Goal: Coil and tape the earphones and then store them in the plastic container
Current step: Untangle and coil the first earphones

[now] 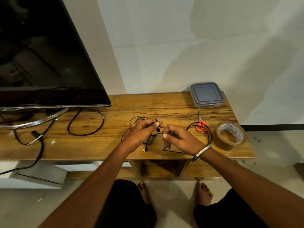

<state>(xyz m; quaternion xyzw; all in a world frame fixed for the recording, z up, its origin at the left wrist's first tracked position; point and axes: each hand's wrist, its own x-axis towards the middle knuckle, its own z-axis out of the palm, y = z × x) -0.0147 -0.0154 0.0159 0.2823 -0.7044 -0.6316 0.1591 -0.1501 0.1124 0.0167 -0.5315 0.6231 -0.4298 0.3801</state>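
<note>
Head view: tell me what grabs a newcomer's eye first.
Two bare hands, left hand and right hand, pinch thin black earphone wires mid-table. A big black television screen fills the upper left. Orange-handled scissors and a clear tape roll lie right.

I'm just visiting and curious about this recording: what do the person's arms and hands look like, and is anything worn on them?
Both arms are bare, with no sleeves showing up to the frame edge. The left hand wears nothing visible. The right hand has a plain silver metal bangle round the wrist. No gloves and no rings that I can make out. Fingernails are short and unpainted.
</note>
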